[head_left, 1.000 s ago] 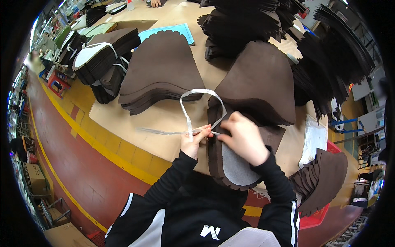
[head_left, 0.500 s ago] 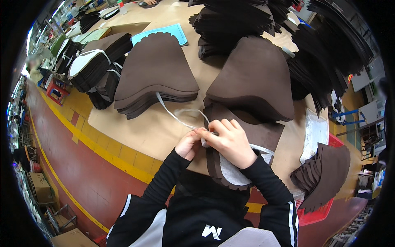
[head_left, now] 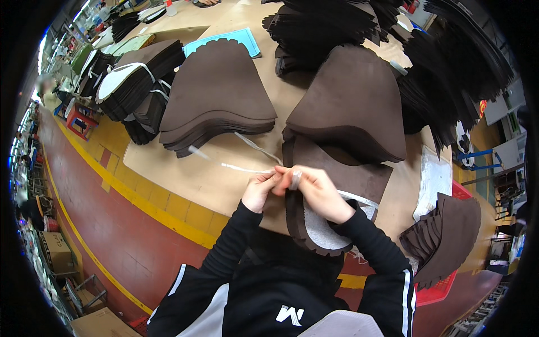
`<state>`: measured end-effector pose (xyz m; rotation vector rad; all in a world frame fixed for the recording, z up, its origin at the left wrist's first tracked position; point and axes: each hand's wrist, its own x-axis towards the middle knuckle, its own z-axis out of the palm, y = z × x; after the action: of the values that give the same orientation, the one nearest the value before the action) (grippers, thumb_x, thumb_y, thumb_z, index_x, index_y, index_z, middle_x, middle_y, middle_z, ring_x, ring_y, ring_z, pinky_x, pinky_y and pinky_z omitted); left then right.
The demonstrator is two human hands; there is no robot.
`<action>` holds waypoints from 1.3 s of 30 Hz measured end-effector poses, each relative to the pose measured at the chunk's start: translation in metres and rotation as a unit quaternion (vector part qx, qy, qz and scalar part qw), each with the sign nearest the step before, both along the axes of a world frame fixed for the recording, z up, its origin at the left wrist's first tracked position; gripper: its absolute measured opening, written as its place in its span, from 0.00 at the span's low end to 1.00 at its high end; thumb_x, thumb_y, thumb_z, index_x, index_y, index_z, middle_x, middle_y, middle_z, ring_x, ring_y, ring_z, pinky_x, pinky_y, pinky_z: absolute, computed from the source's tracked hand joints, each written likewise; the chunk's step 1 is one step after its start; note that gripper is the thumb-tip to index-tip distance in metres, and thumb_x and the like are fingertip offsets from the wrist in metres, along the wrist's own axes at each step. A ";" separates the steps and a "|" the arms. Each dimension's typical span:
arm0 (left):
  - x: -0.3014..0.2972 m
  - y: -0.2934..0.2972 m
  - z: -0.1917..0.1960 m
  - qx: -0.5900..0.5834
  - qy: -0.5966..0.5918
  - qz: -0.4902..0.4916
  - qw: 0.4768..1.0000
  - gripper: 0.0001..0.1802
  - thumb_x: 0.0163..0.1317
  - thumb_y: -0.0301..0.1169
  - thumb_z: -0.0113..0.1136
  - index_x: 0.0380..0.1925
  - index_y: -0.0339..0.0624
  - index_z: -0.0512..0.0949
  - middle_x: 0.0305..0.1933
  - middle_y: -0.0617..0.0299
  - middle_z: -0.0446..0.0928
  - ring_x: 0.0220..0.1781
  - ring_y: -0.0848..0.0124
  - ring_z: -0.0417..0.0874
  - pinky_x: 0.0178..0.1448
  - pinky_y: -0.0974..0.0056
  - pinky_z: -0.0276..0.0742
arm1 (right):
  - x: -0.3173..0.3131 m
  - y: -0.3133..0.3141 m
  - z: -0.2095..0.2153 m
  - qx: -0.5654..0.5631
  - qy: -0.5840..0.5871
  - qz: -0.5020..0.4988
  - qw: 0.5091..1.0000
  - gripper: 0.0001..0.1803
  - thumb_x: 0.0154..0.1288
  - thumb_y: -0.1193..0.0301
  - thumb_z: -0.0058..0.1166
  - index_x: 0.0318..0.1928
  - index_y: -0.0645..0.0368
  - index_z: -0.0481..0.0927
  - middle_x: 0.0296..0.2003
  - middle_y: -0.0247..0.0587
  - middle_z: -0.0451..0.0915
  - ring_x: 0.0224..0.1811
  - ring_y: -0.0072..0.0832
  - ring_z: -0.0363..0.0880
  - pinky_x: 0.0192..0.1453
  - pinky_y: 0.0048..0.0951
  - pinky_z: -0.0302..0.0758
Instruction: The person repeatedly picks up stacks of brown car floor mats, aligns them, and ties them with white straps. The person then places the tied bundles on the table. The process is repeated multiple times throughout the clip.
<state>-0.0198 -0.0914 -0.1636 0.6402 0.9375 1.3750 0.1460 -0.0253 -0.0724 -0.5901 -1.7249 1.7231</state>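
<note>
My left hand [head_left: 259, 190] pinches a thin white strip [head_left: 244, 168], whose loose ends stick out to the left and up. My right hand [head_left: 315, 194] is closed on the same strip close beside it, its fingers slightly blurred. Both hands meet over the left edge of a bundle of dark brown cut pieces [head_left: 359, 177] at the table's front edge. A light grey piece [head_left: 325, 229] lies on the bundle's near part, and a white band crosses it by my right wrist. Whether the strip is knotted is hidden by my fingers.
Two stacks of brown pieces, a left stack [head_left: 219, 84] and a right stack [head_left: 351, 101], lie beyond my hands. A tied bundle [head_left: 135, 84] sits far left, near a light blue sheet [head_left: 224, 42]. At the right, a red basket [head_left: 441, 289] holds a fanned stack [head_left: 446, 236].
The strip's loose ends have swung; one is blurred near the left stack. My right hand has shifted slightly right and turned, staying close to my left hand. The whole view has shifted a little.
</note>
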 end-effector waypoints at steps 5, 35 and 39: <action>0.006 0.010 0.012 -0.070 0.199 0.043 0.977 0.12 0.67 0.36 0.60 0.39 0.39 0.84 0.34 0.66 0.82 0.32 0.81 0.77 0.37 0.76 0.71 | 0.009 0.002 -0.004 -0.214 0.086 -0.020 0.973 0.24 0.76 0.61 0.43 0.19 0.56 0.65 0.16 0.26 0.62 0.21 0.16 0.60 0.28 0.21 0.55; 0.046 -0.008 0.020 0.008 -0.093 0.115 0.989 0.13 0.70 0.34 0.58 0.41 0.34 0.81 0.36 0.64 0.81 0.39 0.78 0.77 0.52 0.72 0.69 | -0.019 0.036 0.038 -0.121 0.026 -0.080 0.989 0.17 0.61 0.78 0.46 0.52 0.59 0.72 0.41 0.33 0.73 0.42 0.18 0.70 0.49 0.20 0.65; 0.047 -0.008 0.020 -0.005 -0.104 0.133 0.986 0.13 0.69 0.36 0.59 0.39 0.35 0.81 0.35 0.65 0.80 0.38 0.78 0.76 0.51 0.72 0.69 | 0.022 0.020 0.004 0.089 -0.178 -0.007 0.980 0.15 0.66 0.74 0.53 0.51 0.65 0.77 0.40 0.33 0.73 0.41 0.18 0.71 0.45 0.22 0.69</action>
<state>0.0276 -0.0995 -0.1435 0.3623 0.8826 1.6378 0.1678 -0.0057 -0.0684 -0.8656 -2.0885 1.4986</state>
